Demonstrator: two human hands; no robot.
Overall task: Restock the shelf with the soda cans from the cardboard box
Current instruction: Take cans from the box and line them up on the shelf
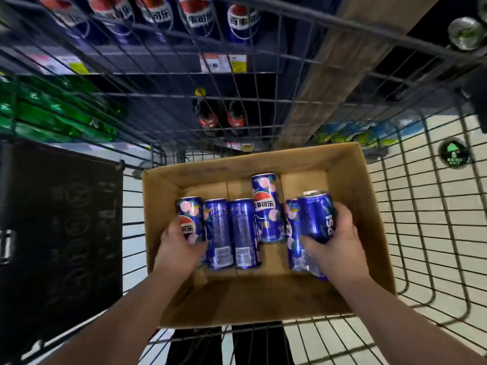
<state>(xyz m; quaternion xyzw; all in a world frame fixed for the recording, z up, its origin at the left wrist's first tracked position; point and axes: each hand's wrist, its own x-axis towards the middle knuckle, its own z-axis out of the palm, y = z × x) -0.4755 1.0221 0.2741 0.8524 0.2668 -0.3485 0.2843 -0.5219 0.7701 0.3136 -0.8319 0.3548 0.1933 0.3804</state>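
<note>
Blue soda cans (266, 206) with pink peach prints and red-white-blue logos lie in the brown cardboard box (369, 206); green bottles (52, 111) sit beyond the box

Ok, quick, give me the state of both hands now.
Left hand: grips the leftmost can in the box.
Right hand: grips the rightmost can.

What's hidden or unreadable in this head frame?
Head view:
- Price tags: blurred, too small to read.
- Right hand grips a can; hides how many lie beneath.
- Leftmost can: lower part covered by the left hand.
- Shelf cans: tops cut off by the upper edge.
</note>
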